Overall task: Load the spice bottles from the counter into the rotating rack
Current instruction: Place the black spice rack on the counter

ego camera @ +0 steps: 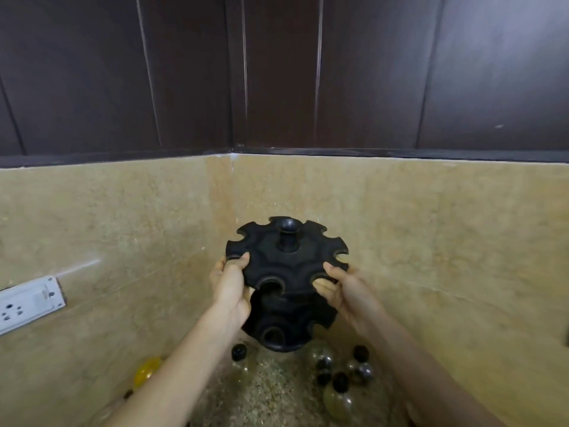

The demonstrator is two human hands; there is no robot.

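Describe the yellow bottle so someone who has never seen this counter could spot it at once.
Find the white socket on the left wall and drop to the counter below and right of it. The yellow bottle sits there, left of the black rack. It is the only yellow one; the other bottles have black caps and lie further right.

Both forearms reach forward. The left hand (230, 288) and right hand (340, 292) grip opposite edges of the rack (295, 268), thumbs on top.
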